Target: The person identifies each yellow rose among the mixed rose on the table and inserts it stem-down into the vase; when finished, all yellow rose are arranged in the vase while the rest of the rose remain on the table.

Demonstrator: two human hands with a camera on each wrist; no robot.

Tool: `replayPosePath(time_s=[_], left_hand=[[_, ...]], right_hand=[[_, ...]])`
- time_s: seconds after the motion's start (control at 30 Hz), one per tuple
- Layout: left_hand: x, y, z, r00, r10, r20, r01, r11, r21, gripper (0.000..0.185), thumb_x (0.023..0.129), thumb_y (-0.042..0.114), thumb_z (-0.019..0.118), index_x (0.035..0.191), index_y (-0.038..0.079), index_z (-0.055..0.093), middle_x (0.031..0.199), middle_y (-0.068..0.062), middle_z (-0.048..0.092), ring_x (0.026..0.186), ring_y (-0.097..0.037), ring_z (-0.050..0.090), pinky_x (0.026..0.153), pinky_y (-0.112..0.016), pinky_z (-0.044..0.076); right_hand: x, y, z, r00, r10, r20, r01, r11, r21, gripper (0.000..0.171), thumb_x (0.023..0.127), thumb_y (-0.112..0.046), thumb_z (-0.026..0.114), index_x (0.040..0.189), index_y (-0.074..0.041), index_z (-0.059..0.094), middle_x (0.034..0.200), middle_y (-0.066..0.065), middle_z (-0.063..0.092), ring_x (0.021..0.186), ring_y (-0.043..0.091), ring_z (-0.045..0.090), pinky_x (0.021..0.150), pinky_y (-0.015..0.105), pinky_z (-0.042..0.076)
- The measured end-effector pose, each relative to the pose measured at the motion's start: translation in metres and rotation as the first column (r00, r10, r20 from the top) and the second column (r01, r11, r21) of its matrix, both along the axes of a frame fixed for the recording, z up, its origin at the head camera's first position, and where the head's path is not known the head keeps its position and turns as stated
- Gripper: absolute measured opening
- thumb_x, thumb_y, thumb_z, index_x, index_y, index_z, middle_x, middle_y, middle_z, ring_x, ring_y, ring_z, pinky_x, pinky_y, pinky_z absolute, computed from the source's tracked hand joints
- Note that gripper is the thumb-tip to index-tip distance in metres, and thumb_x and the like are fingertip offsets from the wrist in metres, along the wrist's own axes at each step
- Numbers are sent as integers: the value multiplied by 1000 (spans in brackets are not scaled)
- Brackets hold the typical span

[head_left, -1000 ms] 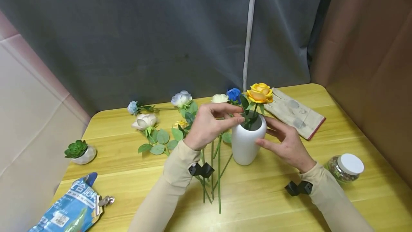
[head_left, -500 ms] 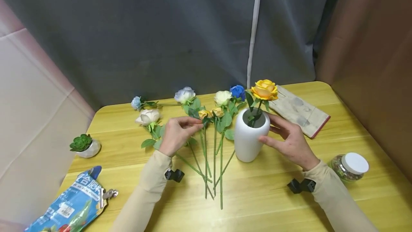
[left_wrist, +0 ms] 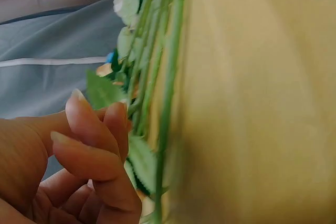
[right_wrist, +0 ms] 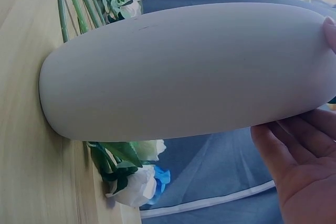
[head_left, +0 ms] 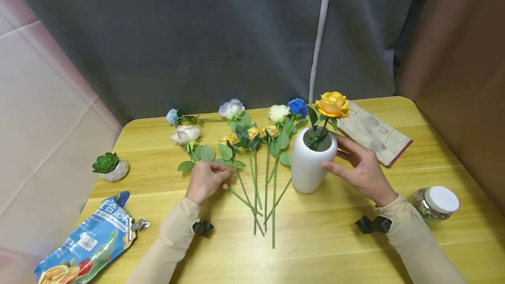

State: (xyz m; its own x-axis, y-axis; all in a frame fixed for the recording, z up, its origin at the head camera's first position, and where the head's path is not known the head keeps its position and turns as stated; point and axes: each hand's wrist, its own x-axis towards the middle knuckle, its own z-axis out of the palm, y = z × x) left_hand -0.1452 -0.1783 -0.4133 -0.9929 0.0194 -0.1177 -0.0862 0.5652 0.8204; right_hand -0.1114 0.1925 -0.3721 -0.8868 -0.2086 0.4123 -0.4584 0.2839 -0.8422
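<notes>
A white vase (head_left: 313, 168) stands upright on the wooden table, with one orange-yellow rose (head_left: 332, 104) rising from its mouth. My right hand (head_left: 360, 171) grips the vase's upper side between thumb and fingers; the right wrist view shows the vase (right_wrist: 184, 72) up close, with the hand (right_wrist: 310, 166) at its neck. To the left, my left hand (head_left: 209, 179) is low over the flower stems with fingers bent. Its fingertips are beside a small yellow rose's stem (head_left: 241, 183). In the left wrist view the fingers (left_wrist: 94, 166) are close to green leaves and stems; whether they pinch one is unclear.
Several loose roses lie across the middle, among them a blue rose (head_left: 297, 107) and a white rose (head_left: 186, 134). A folded cloth item (head_left: 375, 133) is at the back right, a lidded jar (head_left: 435, 204) at right. A potted succulent (head_left: 111, 166) and a clipped blue bag (head_left: 88, 240) occupy the left.
My left hand has moved left and down from the vase's mouth, past the yellow roses, to the stems. The right hand keeps its hold on the vase. The head view has shifted slightly.
</notes>
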Motion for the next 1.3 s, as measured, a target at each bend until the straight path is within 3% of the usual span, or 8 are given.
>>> replayPosePath(time_s=[0.17, 0.43, 0.63, 0.9, 1.0, 1.1, 1.2, 1.3], left_hand=[[-2, 5, -10, 998, -16, 62, 10, 996, 90, 15, 91, 15, 79, 91, 0, 80, 74, -10, 77, 44, -10, 59, 40, -23, 46], [-4, 10, -15, 994, 48, 95, -63, 985, 162, 19, 90, 17, 80, 93, -1, 79, 74, -9, 77, 43, -8, 58, 40, -22, 47], [-6, 9, -16, 994, 83, 77, -96, 977, 191, 19, 91, 16, 79, 92, -3, 78, 77, -11, 77, 44, -8, 57, 41, -22, 49], [-6, 9, -16, 995, 77, 69, -90, 974, 206, 15, 92, 12, 78, 93, -4, 78, 78, -12, 77, 45, -9, 57, 42, -22, 50], [-6, 10, -10, 996, 77, 52, -86, 973, 212, 14, 92, 10, 76, 93, -4, 77, 78, -11, 77, 46, -9, 57, 44, -22, 51], [-6, 13, 3, 997, 74, 11, -75, 967, 245, 14, 93, 9, 75, 94, -4, 76, 79, -13, 77, 46, -10, 58, 44, -23, 52], [-6, 18, 23, 993, 78, -83, -52, 957, 285, 13, 93, 9, 76, 93, -4, 77, 80, -15, 77, 45, -11, 58, 43, -25, 52], [-6, 27, 49, 972, 97, -212, -23, 945, 325, 13, 92, 11, 78, 90, -1, 78, 78, -17, 77, 43, -11, 58, 41, -24, 50]], right_hand=[[0, 1, 0, 1000, 0, 5, 0, 1000, 1, 63, 87, 8, 76, 145, 2, 54, 146, 26, 56, 126, -2, 58, 100, 17, 51], [0, 0, 1, 1000, -5, 10, 5, 1000, 8, 62, 87, 7, 76, 145, 1, 54, 146, 24, 56, 127, -3, 57, 100, 17, 50], [0, 0, 1, 1000, -3, 8, 3, 1000, 8, 62, 87, 6, 76, 145, 1, 55, 146, 23, 56, 127, -3, 57, 100, 17, 50], [0, 1, 0, 1000, -9, 18, 8, 1000, 18, 61, 87, 5, 76, 145, 2, 54, 146, 23, 56, 127, -4, 56, 100, 16, 50], [1, 1, 0, 1000, -13, 27, 13, 1000, 20, 61, 88, 5, 76, 145, 3, 54, 147, 22, 56, 127, -5, 55, 101, 16, 50], [1, 1, 0, 999, -17, 30, 16, 1000, 23, 61, 88, 5, 76, 145, 3, 53, 147, 22, 56, 128, -6, 54, 101, 16, 50], [0, 1, -1, 999, -16, 29, 15, 1000, 21, 61, 88, 5, 76, 145, 3, 53, 147, 22, 56, 128, -6, 54, 101, 16, 50], [0, 1, -1, 1000, -8, 28, 7, 1000, 11, 61, 88, 5, 76, 145, 4, 53, 147, 23, 56, 128, -5, 55, 101, 16, 50]])
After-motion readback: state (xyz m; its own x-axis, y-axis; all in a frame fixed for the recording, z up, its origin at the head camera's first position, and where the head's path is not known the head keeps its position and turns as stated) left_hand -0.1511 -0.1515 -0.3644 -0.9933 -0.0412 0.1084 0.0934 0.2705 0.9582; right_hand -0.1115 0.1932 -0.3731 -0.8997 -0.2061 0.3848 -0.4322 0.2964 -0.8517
